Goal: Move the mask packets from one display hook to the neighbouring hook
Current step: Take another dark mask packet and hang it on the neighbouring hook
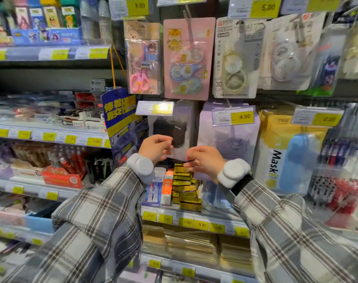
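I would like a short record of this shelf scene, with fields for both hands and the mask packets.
left hand: pinches black mask packet, left edge
right hand: pinches same packet, lower right corner
black mask packet: clear wrap, held before the display
purple packets: hang just right, tag reads 4.90
yellow and blue packet: further right, printed Mask

left hand (154,149) and right hand (204,160) sit before a mask packet (175,127), a second packet (229,144) just right, stacked boxes (185,186) below.

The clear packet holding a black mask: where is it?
Head view, centre: the clear black-mask packet hangs between the blue hanging sign and the lilac mask packet.
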The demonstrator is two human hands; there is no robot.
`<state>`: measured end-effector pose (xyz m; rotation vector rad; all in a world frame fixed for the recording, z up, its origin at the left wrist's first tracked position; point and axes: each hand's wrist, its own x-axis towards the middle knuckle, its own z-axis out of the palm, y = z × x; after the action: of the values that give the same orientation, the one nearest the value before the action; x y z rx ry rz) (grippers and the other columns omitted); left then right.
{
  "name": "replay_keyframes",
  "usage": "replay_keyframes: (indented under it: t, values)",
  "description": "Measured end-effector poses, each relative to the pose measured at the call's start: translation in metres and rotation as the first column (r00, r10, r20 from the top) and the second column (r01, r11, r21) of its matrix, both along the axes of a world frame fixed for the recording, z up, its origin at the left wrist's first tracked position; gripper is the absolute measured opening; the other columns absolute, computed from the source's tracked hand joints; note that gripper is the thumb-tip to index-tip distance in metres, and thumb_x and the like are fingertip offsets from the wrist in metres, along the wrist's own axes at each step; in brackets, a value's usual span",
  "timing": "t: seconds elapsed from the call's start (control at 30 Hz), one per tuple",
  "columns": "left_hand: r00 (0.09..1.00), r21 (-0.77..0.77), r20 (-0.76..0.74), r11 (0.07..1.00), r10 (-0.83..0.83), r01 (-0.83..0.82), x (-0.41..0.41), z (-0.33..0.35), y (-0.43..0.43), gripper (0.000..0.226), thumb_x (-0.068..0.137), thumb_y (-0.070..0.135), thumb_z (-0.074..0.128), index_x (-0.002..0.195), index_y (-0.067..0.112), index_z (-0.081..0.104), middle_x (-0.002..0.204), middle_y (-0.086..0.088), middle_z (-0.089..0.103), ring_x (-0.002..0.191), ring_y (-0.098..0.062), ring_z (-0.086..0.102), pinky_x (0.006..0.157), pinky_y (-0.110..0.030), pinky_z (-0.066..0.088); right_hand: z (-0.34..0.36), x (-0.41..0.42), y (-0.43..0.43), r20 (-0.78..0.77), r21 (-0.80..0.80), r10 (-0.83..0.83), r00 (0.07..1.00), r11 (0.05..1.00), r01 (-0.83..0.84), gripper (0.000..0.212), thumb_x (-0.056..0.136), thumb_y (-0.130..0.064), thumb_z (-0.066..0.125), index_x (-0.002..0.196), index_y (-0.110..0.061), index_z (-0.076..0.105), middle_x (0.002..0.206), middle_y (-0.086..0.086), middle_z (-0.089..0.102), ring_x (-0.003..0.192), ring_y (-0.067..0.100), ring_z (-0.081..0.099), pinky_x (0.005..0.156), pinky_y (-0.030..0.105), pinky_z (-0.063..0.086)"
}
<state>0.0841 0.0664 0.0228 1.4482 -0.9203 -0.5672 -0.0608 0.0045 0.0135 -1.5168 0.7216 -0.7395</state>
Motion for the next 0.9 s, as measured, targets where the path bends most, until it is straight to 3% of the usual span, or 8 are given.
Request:
replay_keyframes:
  t: [0.1,0.3,0.4,0.47,0.57,0.67,0.77,0.9]
  values:
    - [1.0,0.002,0.002,1.0,0.025,-0.025,0.012,-0.002,0.001,0.014,0.093,0.01,0.05,0.102,0.014,0.06,0.072,0.0,0.059,0.065,-0.013,0.054,0.051,-0.017,0.04,0.001,0.017,0.005,0.001,-0.005,-0.004,1.0,1.0,0.004,0.003,0.089,-0.012,0.058,0.091,-0.012,0.059,0.085,0.009,0.062,0.071,0.021,0.062,0.059,0.022,0.051]
    - [0.997,0.016,-0.023,0.997,0.071,-0.071,0.041,-0.01,-0.01,0.018,0.092,0.009,0.049,0.106,0.013,0.06,0.086,-0.005,0.064,0.076,-0.014,0.059,0.061,-0.021,0.042,-0.003,0.052,-0.003,-0.005,0.042,-0.009,1.0,0.999,0.01,0.043,0.088,-0.009,0.058,0.129,0.001,0.048,0.099,0.018,0.062,0.092,0.032,0.063,0.058,0.021,0.045]
    - [0.995,0.04,-0.016,0.995,0.093,-0.093,0.057,-0.014,-0.021,0.016,0.089,0.009,0.051,0.098,0.018,0.061,0.096,-0.007,0.065,0.089,-0.02,0.059,0.063,-0.023,0.044,-0.009,0.068,-0.018,-0.022,-0.01,-0.117,0.993,0.993,0.116,0.053,0.084,-0.009,0.064,0.133,-0.001,0.045,0.105,0.011,0.058,0.09,0.022,0.059,0.075,0.03,0.051]
    - [0.994,0.04,-0.03,0.993,0.109,-0.108,0.07,-0.017,-0.032,0.02,0.088,0.01,0.053,0.105,0.015,0.063,0.096,-0.006,0.064,0.09,-0.019,0.058,0.064,-0.023,0.045,-0.01,0.08,-0.031,-0.001,-0.019,-0.187,0.982,0.982,0.186,0.059,0.083,-0.005,0.064,0.136,0.001,0.039,0.109,0.013,0.055,0.091,0.021,0.058,0.076,0.022,0.048]
    - [0.99,0.053,-0.024,0.989,0.136,-0.135,0.079,-0.022,-0.04,0.025,0.088,0.012,0.055,0.113,0.014,0.061,0.102,-0.006,0.062,0.091,-0.019,0.057,0.064,-0.024,0.046,-0.011,0.084,-0.041,-0.054,-0.068,-0.282,0.958,0.958,0.278,0.074,0.082,-0.01,0.066,0.143,-0.001,0.025,0.132,0.016,0.05,0.119,0.029,0.052,0.098,0.028,0.04]
    - [0.988,0.073,0.019,0.985,0.153,-0.154,0.088,-0.025,-0.048,0.043,0.088,0.013,0.058,0.13,0.01,0.049,0.124,-0.01,0.059,0.11,-0.029,0.059,0.088,-0.039,0.05,-0.014,0.088,-0.052,-0.068,-0.107,-0.348,0.935,0.934,0.34,0.085,0.08,-0.015,0.068,0.147,-0.005,0.017,0.148,0.016,0.037,0.135,0.032,0.037,0.109,0.034,0.028]
    - [0.989,0.102,0.064,0.985,0.131,-0.137,0.092,-0.024,-0.054,0.063,0.088,0.013,0.058,0.144,0.007,0.028,0.147,-0.013,0.039,0.133,-0.032,0.041,0.11,-0.045,0.035,-0.017,0.089,-0.059,-0.067,-0.097,-0.369,0.927,0.927,0.362,0.079,0.081,-0.013,0.067,0.145,-0.002,0.022,0.139,0.01,0.043,0.133,0.029,0.038,0.107,0.032,0.029]
    - [0.989,0.12,0.129,0.989,0.068,-0.084,0.106,-0.028,-0.07,0.085,0.076,0.027,0.068,0.147,0.012,0.022,0.151,-0.01,0.033,0.14,-0.029,0.031,0.115,-0.048,0.028,-0.022,0.095,-0.067,-0.028,-0.097,-0.38,0.925,0.922,0.376,0.063,0.076,-0.009,0.068,0.134,-0.002,0.043,0.127,0.009,0.057,0.119,0.029,0.053,0.104,0.038,0.04]
